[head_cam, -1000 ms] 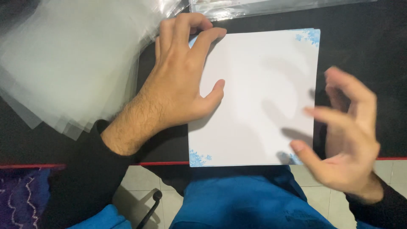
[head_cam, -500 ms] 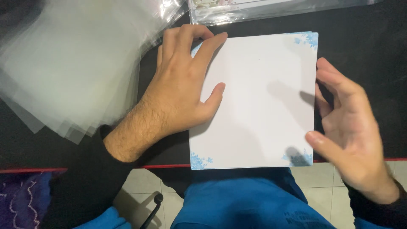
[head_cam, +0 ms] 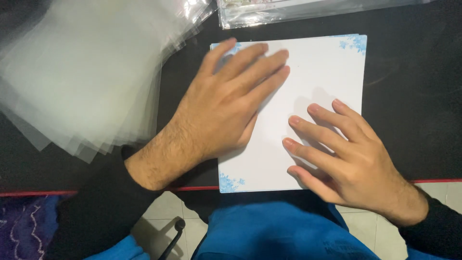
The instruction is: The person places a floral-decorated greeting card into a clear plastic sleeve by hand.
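I see both hands flat on a white sheet stack (head_cam: 317, 82) lying on the black counter (head_cam: 414, 110), w/ its near edge right at the counter's red-trimmed front edge. Left hand (head_cam: 226, 106) lies palm down over the stack's left half, fingers together & stretched toward its far left corner. Right hand (head_cam: 346, 154) rests on the stack's near right part, fingers spread a bit, tips pointing toward the stack's middle. Neither hand grips anything; both are open & pressing or smoothing.

Progress, judged from how things lie: the stack looks squared up, edges mostly aligned, so the tidying seems close to done. Nothing is inside a sleeve yet, as far as I can tell. The clear sleeves (head_cam: 82, 82) lie fanned out left of the stack, untouched, apart from the left hand.

Materials: the stack is matte white paper or thin card, square-ish, w/ pale blue flower prints at the corners; I see them at the far right, near left & partly far left. Sleeves are thin, glossy, see-thru plastic, slippery looking, loosely overlapped. Beyond the stack's far edge sits a clear plastic pack (head_cam: 308, 12), shiny & creased; contents prob. more printed sheets, but the view cuts it off. Counter is smooth, dark, non-reflective.
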